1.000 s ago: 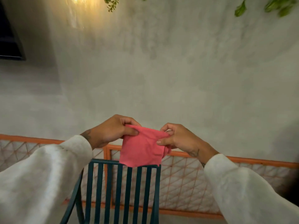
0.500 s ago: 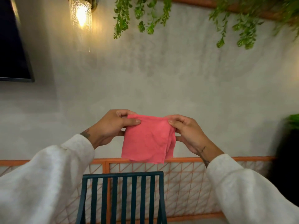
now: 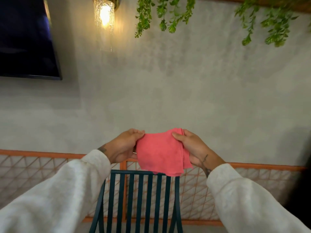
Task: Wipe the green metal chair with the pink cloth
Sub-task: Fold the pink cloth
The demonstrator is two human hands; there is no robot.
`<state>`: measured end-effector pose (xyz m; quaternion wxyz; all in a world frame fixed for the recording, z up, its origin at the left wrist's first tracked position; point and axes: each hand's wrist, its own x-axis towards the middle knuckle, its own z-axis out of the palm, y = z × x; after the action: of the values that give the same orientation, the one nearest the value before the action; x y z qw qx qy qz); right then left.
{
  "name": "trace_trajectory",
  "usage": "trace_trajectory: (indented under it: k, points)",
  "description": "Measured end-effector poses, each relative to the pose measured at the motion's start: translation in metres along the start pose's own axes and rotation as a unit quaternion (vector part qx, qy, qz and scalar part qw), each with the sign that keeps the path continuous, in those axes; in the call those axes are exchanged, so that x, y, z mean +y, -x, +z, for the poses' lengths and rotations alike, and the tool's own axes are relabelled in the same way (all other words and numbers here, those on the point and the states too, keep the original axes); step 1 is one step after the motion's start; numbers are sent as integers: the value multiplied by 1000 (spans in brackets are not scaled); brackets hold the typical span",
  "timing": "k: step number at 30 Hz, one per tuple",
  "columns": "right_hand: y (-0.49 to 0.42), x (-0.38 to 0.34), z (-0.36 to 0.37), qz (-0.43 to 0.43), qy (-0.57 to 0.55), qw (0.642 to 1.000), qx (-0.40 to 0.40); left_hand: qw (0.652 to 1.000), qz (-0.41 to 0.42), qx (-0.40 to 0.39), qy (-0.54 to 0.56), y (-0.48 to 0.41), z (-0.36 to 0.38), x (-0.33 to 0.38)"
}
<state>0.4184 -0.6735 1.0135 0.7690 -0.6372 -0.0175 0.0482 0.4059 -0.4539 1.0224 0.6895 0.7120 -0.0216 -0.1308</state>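
A folded pink cloth (image 3: 159, 152) hangs between both hands, just above the chair's backrest. My left hand (image 3: 123, 146) pinches its upper left corner with thumb and fingers. My right hand (image 3: 193, 148) grips its right edge, thumb on the front. The green metal chair (image 3: 139, 199) stands below, its slatted backrest facing me; the cloth's lower corner overlaps the top rail at the right. The seat is out of view.
A grey plaster wall fills the background. An orange lattice railing (image 3: 252, 182) runs behind the chair. A dark screen (image 3: 25, 39) hangs upper left, a lit wall lamp (image 3: 104, 19) beside it, and hanging green plants (image 3: 260, 19) along the top.
The view tilted upward, revealing lamp and plants. The cloth was folded over and now hangs lower, its bottom corner reaching the chair's top rail. Both hands kept their hold.
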Motion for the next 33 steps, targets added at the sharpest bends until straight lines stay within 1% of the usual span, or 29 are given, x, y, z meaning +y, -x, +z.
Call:
trace_trajectory:
  k: [1,3,4,6,9,10,14,17,19,20,24,25,27,29,30,31,32,33]
  points:
    - [-1,5,-3,19,0,1000,13,1000,-1,-3,21,1,-1,-2]
    - [-2,12,-9,53,-20,998,26,997,2,-36,71,3,-6,-4]
    - [0,14,-12,70,-36,997,21,995,9,-56,86,4,-7,-3]
    - [5,13,-17,95,-46,994,-20,995,21,-68,75,5,-5,-2]
    - [12,8,-24,85,-28,991,-103,997,30,-42,54,4,-1,-3]
    - [12,7,-27,80,-22,990,-113,998,32,-32,51,4,1,-3]
    - [11,5,-37,67,-19,995,-70,999,51,2,-6,5,1,-2]
    - [15,0,-38,48,-9,994,-99,997,65,31,-34,5,4,1]
    - [16,-3,-35,39,59,991,-114,995,72,45,-55,5,8,4]
    - [16,-4,-34,33,98,989,-108,994,73,44,-65,5,9,5]
    - [14,-6,-31,-25,230,971,-50,989,78,34,-125,9,13,11]
    - [15,-6,-30,-36,237,970,-44,987,80,38,-133,11,13,13]
    - [16,-9,-31,-47,216,974,-45,986,86,50,-132,12,15,16]
    - [18,-10,-30,-45,220,973,-49,989,87,63,-104,11,13,18]
    - [18,-10,-30,-41,265,962,-48,990,86,66,-89,11,13,20]
    - [19,-9,-28,-38,341,938,-49,991,85,67,-75,11,14,21]
    - [21,-8,-24,-42,419,905,-52,992,87,67,-67,11,15,22]
    - [22,-7,-19,-59,461,884,-51,992,90,65,-67,11,19,23]
